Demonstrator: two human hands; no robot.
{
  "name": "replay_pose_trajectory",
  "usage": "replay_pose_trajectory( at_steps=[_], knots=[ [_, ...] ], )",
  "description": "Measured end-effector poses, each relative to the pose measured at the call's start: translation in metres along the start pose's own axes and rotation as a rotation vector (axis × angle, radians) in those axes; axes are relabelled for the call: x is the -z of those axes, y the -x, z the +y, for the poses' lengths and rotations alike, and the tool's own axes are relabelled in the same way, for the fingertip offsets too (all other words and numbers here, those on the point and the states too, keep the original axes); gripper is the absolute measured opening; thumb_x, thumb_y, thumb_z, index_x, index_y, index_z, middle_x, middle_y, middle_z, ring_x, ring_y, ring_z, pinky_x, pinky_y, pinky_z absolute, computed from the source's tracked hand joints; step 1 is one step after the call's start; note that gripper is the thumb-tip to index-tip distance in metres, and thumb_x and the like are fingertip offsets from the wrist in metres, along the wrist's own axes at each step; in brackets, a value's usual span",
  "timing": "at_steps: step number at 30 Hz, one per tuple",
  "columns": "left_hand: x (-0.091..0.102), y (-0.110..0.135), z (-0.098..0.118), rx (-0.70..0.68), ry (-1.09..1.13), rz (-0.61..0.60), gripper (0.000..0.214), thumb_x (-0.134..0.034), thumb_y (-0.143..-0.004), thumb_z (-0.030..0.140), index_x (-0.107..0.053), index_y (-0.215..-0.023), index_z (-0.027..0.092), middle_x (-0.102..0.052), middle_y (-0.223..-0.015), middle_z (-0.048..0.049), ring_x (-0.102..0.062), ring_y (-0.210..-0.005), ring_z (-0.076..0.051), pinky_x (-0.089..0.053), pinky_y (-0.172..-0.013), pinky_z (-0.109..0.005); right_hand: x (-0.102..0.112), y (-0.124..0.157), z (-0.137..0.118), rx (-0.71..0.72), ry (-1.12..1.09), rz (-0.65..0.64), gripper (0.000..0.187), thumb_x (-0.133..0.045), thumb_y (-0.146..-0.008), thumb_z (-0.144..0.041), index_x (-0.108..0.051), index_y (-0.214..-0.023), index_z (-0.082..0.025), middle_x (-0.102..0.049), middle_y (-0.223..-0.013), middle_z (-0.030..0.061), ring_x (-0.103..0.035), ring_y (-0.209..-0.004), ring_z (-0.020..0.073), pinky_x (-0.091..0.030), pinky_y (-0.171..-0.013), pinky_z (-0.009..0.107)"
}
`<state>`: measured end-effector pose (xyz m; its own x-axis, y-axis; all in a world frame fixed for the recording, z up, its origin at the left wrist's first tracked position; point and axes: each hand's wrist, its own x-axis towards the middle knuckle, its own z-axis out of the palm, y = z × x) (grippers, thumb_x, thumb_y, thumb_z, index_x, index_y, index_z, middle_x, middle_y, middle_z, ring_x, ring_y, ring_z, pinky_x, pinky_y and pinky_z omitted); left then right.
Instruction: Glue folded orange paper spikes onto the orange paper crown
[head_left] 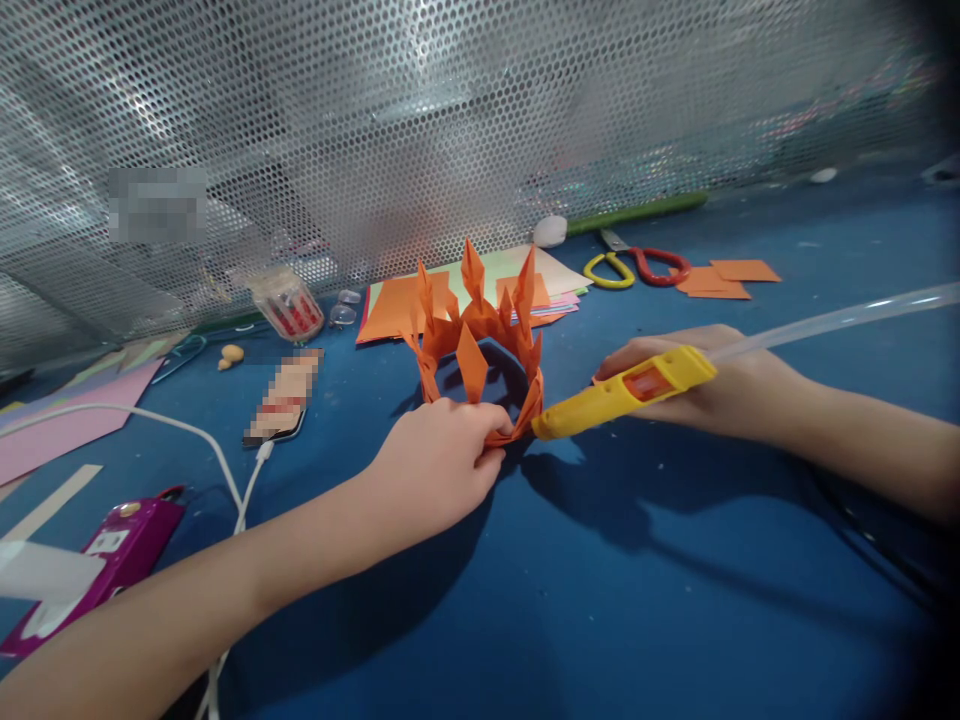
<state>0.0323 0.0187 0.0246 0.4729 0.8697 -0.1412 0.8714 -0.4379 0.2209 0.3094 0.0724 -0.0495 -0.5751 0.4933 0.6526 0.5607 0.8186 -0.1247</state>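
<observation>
An orange folded-paper crown [480, 335] with pointed spikes stands on the blue table [600, 560]. My left hand [439, 465] is closed, pinching the crown's near rim between thumb and fingers. My right hand [697, 385] is wrapped round a yellow glue gun [622, 392] with a clear glue stick [825, 320] sticking out behind. The gun's nozzle touches the crown's lower right edge, close to my left fingertips.
Behind the crown lies a stack of coloured paper [540, 275]. Scissors [637, 267] and orange paper scraps [724, 277] lie at the back right. A phone [285, 405] on a white cable [187, 430], a purple device [112, 560], pink paper [67, 425] and a small packet [289, 305] are left. Perforated metal wall [450, 120] behind.
</observation>
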Motion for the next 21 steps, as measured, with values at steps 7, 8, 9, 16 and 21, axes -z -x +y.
replay_pose_trajectory(
  at_steps=[7,8,9,16,21],
  knots=[
    [0.0018,-0.0011,0.0004,-0.003,0.038,-0.016,0.024,-0.065,-0.085,0.018,-0.075,-0.106,0.021,-0.048,-0.049,0.0074,-0.056,-0.052,-0.017,-0.039,-0.061,-0.029,-0.0007,0.0003,-0.002,-0.006,-0.006,0.012,0.032,-0.051,-0.098,-0.051,-0.067,-0.094,-0.024,-0.073,-0.076,0.0018,-0.066,-0.058,0.0155,-0.048,-0.051,0.028],
    [0.0023,-0.0013,0.0006,0.001,0.044,-0.022,0.024,-0.066,-0.085,0.018,-0.075,-0.107,0.021,-0.046,-0.049,0.0078,-0.054,-0.051,-0.017,-0.04,-0.062,-0.029,-0.0011,0.0003,-0.0022,-0.008,-0.005,0.014,0.032,-0.051,-0.098,-0.052,-0.067,-0.094,-0.024,-0.072,-0.076,0.0016,-0.066,-0.058,0.0153,-0.047,-0.05,0.028],
    [0.0027,-0.0016,0.0007,0.003,0.049,-0.029,0.024,-0.066,-0.085,0.019,-0.075,-0.107,0.021,-0.046,-0.049,0.0081,-0.054,-0.051,-0.017,-0.041,-0.064,-0.03,-0.0014,0.0002,-0.0023,-0.01,-0.005,0.018,0.033,-0.051,-0.098,-0.052,-0.067,-0.094,-0.024,-0.072,-0.075,0.0012,-0.065,-0.057,0.015,-0.046,-0.049,0.027],
    [0.0034,-0.0011,-0.0003,-0.006,0.045,-0.037,0.025,-0.065,-0.085,0.021,-0.074,-0.107,0.019,-0.048,-0.051,0.0071,-0.054,-0.055,-0.018,-0.042,-0.069,-0.032,-0.002,0.0002,-0.0026,-0.025,-0.02,0.018,0.035,-0.051,-0.097,-0.055,-0.066,-0.093,-0.024,-0.072,-0.076,0.0013,-0.067,-0.058,0.0154,-0.047,-0.049,0.027],
    [0.0028,-0.0009,-0.001,-0.002,0.057,-0.041,0.025,-0.065,-0.084,0.021,-0.074,-0.108,0.019,-0.047,-0.051,0.0073,-0.053,-0.054,-0.017,-0.041,-0.069,-0.032,-0.0029,0.0019,-0.0018,-0.055,-0.037,0.009,0.036,-0.052,-0.096,-0.057,-0.067,-0.095,-0.025,-0.072,-0.075,0.001,-0.066,-0.057,0.0156,-0.047,-0.05,0.028]
  ],
)
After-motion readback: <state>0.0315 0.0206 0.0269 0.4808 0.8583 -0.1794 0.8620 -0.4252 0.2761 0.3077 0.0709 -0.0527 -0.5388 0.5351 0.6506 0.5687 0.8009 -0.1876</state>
